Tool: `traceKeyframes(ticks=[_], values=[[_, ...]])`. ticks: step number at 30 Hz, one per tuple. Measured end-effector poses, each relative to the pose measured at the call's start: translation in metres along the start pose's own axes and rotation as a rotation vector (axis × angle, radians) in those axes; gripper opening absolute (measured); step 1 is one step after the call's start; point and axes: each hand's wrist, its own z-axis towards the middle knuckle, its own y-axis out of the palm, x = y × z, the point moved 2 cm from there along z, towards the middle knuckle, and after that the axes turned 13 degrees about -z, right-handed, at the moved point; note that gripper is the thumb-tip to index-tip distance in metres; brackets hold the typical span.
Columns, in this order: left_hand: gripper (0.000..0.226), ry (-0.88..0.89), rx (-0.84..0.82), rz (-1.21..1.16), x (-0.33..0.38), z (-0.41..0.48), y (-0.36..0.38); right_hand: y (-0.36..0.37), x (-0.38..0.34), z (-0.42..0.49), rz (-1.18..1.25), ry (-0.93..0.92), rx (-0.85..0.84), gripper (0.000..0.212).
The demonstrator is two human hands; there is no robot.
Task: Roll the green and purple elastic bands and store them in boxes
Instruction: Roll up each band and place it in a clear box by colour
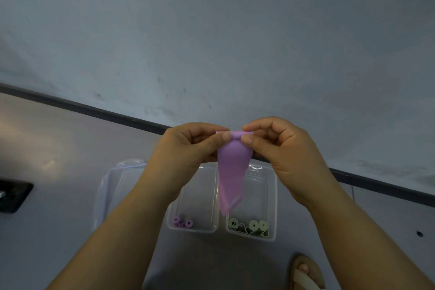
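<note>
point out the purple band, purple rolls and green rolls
purple band (229,172), head view, middle of strip
purple rolls (189,223), head view, right roll's end
green rolls (253,224), head view, middle roll's end

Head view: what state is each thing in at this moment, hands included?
Purple band: top end rolled a little, rest hanging loose, held in the air.
Left hand: pinches the band's top end.
Right hand: pinches the band's top end.
Left box: open, two purple rolls inside.
Right box: open, green rolls inside, some loosening.
Lid: off, lying left of the boxes.
</note>
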Motion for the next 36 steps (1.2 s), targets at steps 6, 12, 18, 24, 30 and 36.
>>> traceKeyframes(ticks=[6,12,18,24,30,36], values=[[0.015,0.055,0.038,0.036,-0.0001,0.0005,-0.0016,0.0015,0.0000,-0.0003,0.039,-0.001,-0.017,0.021],[0.021,0.116,0.044,0.085,0.0008,0.0005,-0.0007,0.0040,0.0013,-0.0001,0.055,0.060,-0.041,0.029],[0.021,0.105,0.014,0.060,0.0006,-0.0007,0.0022,0.0018,0.0030,0.0016,0.025,0.068,-0.019,0.016],[0.035,0.013,-0.014,-0.027,-0.0019,-0.0019,0.0048,-0.0003,0.0045,0.0021,0.058,0.079,-0.005,0.016],[0.018,0.031,0.007,0.038,-0.0031,0.0004,0.0019,0.0005,0.0055,0.0023,0.039,0.065,-0.013,0.016],[0.020,0.066,0.030,0.012,-0.0036,0.0005,0.0008,0.0020,0.0044,0.0006,0.052,0.091,-0.058,0.010]])
